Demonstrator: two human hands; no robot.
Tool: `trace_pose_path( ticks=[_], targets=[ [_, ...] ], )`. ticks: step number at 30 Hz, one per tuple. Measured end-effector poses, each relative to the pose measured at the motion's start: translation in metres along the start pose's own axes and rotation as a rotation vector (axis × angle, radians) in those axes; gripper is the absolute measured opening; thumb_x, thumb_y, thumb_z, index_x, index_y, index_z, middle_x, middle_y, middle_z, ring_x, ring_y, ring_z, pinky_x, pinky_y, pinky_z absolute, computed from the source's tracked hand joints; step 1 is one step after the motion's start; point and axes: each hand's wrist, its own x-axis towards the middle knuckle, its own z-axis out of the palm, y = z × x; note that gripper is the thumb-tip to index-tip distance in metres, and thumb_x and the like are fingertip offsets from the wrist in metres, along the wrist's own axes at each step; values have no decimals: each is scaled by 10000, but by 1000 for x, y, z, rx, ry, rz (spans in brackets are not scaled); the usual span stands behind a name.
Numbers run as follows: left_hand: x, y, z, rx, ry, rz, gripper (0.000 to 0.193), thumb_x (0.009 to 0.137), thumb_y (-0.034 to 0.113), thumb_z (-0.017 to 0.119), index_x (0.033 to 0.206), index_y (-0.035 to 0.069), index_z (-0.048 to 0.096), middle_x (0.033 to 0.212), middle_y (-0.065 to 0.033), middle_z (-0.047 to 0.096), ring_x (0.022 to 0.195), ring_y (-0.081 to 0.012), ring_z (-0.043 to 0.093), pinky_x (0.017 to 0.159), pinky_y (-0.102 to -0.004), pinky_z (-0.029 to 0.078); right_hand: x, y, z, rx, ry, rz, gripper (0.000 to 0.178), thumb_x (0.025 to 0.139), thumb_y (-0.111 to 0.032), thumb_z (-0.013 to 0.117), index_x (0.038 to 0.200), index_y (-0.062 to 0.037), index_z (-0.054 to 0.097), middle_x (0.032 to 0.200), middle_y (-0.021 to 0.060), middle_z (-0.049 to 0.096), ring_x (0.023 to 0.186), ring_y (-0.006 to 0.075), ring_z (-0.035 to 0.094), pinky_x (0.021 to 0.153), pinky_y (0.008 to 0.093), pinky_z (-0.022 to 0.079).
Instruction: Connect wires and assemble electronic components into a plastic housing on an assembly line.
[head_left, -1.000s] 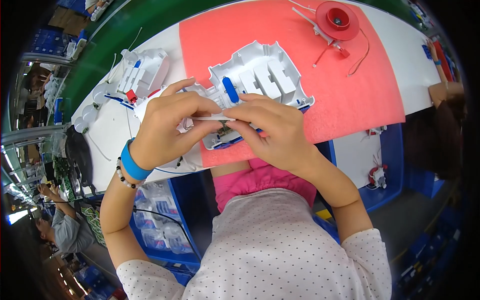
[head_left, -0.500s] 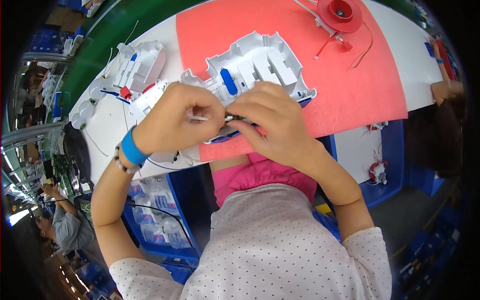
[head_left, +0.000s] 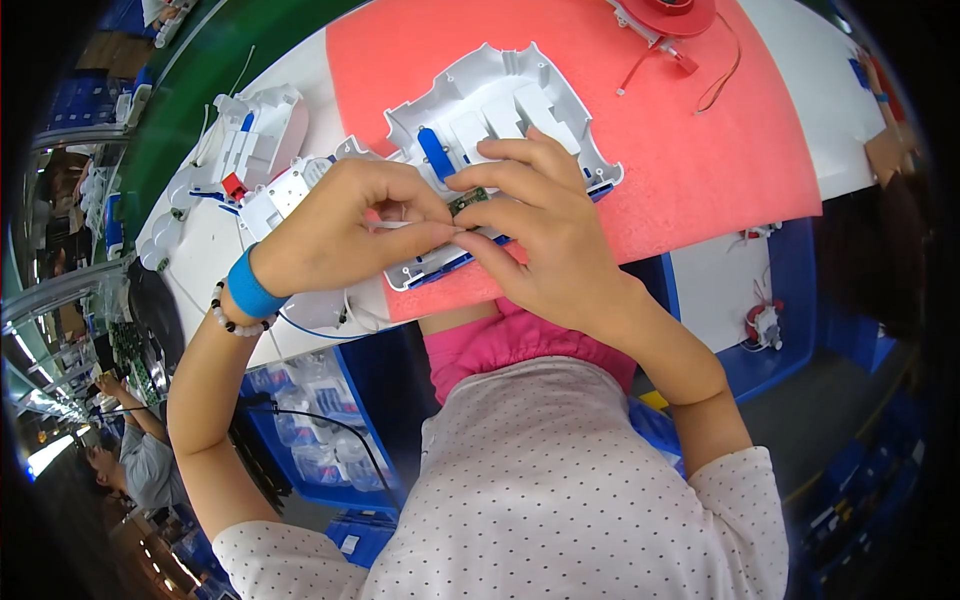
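Note:
A white plastic housing shell (head_left: 545, 75) lies open on the pink mat, with a blue oblong piece (head_left: 435, 153) inside it. Over its near side my two hands meet at the fingertips. My left hand (head_left: 350, 225) is closed in a pinch on a thin white strip (head_left: 396, 224), perhaps a wire. My right hand (head_left: 550, 235) pinches thumb against index finger at the same spot, its other fingers spread over the shell; what sits in that pinch is hidden. A small green circuit board (head_left: 469, 200) shows beside the right fingers.
Left on the white table stand another white housing part (head_left: 265, 135) and a white assembly with a red connector (head_left: 233, 186). A red round part (head_left: 670, 15) with wires lies at the far right of the pink mat (head_left: 720, 160). Blue bins (head_left: 790, 330) stand below the table edge.
The shell has shifted slightly left and away in the picture. My fingertips have come together, and the green board now shows more plainly beside my right fingers.

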Motion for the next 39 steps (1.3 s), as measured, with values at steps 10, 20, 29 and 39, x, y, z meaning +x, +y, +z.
trace_pose_path(
  ticks=[10, 20, 29, 39],
  targets=[
    [-3, -18, 8, 448, -34, 159, 65, 603, 72, 616, 654, 34, 605, 619, -92, 551, 606, -269, 554, 558, -333, 450, -2, 3, 8, 24, 83, -11, 129, 593, -55, 668, 697, -45, 592, 952, 42, 548, 998, 261, 461, 923, 475, 342],
    [12, -23, 14, 576, -123, 100, 45, 588, 81, 600, 588, 37, 611, 587, -121, 575, 595, -294, 568, 550, -367, 456, -7, 3, 8, -60, 62, -10, 152, 603, -59, 683, 733, -58, 603, 1024, 30, 571, 1044, 247, 466, 916, 429, 347],
    [15, -17, 21, 637, -138, 57, 49, 559, 84, 607, 549, 51, 572, 567, -123, 554, 585, -304, 564, 543, -385, 456, -9, 4, 10, -68, 89, -27, 141, 597, -54, 673, 716, -55, 597, 1024, 32, 567, 1045, 250, 464, 922, 456, 341],
    [25, -19, 24, 548, -266, 10, 71, 580, 76, 604, 558, 22, 564, 591, -136, 563, 588, -318, 564, 542, -393, 455, -9, 6, 14, -72, 124, -32, 117, 599, -42, 661, 688, -47, 585, 1009, 38, 571, 1015, 255, 480, 898, 456, 359]
  ],
)
